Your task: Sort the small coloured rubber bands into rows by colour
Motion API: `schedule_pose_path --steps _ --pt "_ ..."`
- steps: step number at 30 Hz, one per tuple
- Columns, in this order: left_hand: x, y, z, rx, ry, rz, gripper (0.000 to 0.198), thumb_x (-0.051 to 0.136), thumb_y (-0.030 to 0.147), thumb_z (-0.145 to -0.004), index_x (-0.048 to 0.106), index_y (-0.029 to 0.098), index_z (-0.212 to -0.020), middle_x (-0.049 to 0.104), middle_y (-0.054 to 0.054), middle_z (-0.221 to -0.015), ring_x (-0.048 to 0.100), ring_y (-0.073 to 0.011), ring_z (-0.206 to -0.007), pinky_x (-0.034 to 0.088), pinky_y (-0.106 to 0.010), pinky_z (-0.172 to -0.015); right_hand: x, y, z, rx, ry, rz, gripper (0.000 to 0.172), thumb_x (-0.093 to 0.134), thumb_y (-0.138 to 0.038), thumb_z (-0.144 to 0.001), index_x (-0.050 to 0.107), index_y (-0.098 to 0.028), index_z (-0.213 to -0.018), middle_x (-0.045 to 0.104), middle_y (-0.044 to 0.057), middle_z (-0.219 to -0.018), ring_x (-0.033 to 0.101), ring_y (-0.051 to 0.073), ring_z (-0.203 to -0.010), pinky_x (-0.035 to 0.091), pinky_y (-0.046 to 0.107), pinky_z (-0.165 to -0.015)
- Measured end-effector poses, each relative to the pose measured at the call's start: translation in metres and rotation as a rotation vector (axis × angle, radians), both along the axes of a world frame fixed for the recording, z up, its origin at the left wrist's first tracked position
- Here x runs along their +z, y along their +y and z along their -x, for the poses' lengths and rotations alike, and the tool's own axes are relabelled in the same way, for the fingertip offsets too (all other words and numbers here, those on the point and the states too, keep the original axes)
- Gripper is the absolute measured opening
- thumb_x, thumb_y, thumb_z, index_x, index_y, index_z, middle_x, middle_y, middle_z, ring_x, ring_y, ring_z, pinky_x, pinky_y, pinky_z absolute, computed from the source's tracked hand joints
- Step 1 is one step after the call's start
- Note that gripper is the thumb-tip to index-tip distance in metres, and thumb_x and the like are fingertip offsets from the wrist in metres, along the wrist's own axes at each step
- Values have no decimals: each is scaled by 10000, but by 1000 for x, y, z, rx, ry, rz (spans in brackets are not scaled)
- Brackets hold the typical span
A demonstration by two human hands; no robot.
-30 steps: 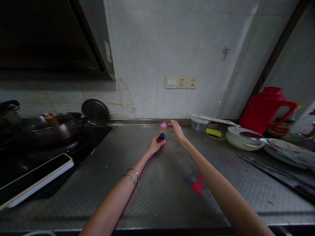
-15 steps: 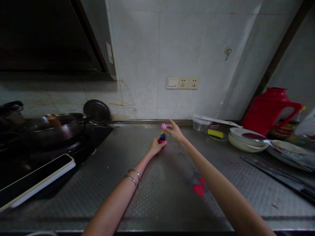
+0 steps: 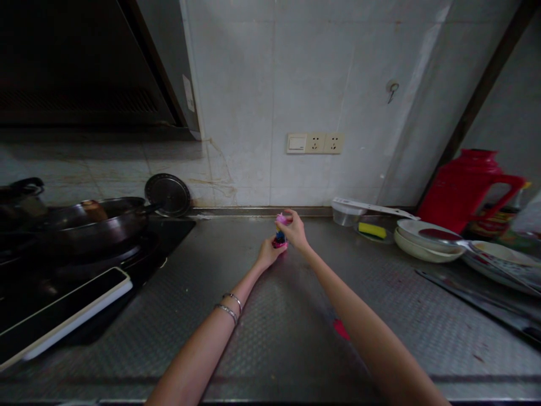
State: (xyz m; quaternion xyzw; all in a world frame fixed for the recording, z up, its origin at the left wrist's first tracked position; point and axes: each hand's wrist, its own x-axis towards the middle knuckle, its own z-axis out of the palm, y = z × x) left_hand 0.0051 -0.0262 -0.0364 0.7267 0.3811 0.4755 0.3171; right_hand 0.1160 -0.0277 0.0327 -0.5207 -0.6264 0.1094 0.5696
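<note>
A small upright toy (image 3: 279, 239) with a pink top and blue, yellow and pink bands stands far out on the steel counter (image 3: 262, 316). My left hand (image 3: 269, 253) grips its base from the left. My right hand (image 3: 291, 229) is closed over its pink top and upper body, hiding most of it. Two bangles circle my left wrist. A small red piece (image 3: 339, 329) lies on the counter beside my right forearm, partly hidden by it.
A dark wok (image 3: 101, 217) and a round lid (image 3: 168, 194) sit on the black stove at left. At right are a clear tub (image 3: 345, 213), a yellow sponge (image 3: 371, 230), stacked white plates (image 3: 425, 241), a red jug (image 3: 462, 187) and a long knife (image 3: 477, 301).
My right hand came in from the right with open fingers and closed over the toy's top. My left hand stayed on the toy's base.
</note>
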Motion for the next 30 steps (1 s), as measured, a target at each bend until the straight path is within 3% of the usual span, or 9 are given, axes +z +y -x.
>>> schedule_pose_path --steps 3,7,11,15,19,24,30 --pt "-1 1 0 -7 -3 -7 315 628 301 -666 623 112 -919 655 -62 -780 566 -150 -666 416 -240 -610 -5 -4 -2 55 51 -10 655 616 -379 -650 376 -139 -1209 592 82 -948 566 170 -846 450 302 -784" --pt "-4 4 0 8 -2 13 341 635 312 -667 618 102 -935 656 -73 -800 572 -158 -679 434 -259 -637 -26 -1 -9 159 89 42 737 667 -384 -603 354 -151 -1229 572 105 -1055 570 176 -898 459 304 -791" --pt "-3 4 0 36 15 -2 311 647 257 -654 619 107 -924 654 -66 -814 575 -157 -710 444 -267 -676 -52 6 -13 215 106 89 518 635 -361 -638 486 -167 -1094 619 70 -979 588 172 -865 459 319 -801" --pt "1 0 -1 -3 -23 14 415 657 251 -649 585 110 -1032 651 -78 -880 581 -159 -758 452 -268 -710 -61 10 -15 219 126 82 382 606 -364 -660 546 -158 -976 638 62 -925 599 165 -818 467 309 -777" --pt "2 -1 -2 63 -89 120 669 671 218 -627 433 103 -1241 602 -122 -1047 577 -170 -846 459 -272 -750 -54 9 -36 118 142 57 418 606 -402 -647 548 -162 -984 644 64 -927 598 170 -824 466 319 -772" --pt "5 1 0 116 -71 174 566 562 106 -665 454 93 -1220 585 -126 -1081 566 -160 -892 436 -286 -830 -43 -6 -104 -85 147 36 484 614 -426 -619 549 -132 -997 638 105 -963 596 186 -843 461 324 -778" --pt "7 0 0 110 -46 188 496 529 84 -658 508 74 -1154 605 -120 -1023 565 -146 -855 444 -273 -816 -45 -25 -183 -409 139 52 526 610 -435 -611 552 -109 -1020 632 132 -954 594 206 -823 455 323 -761"
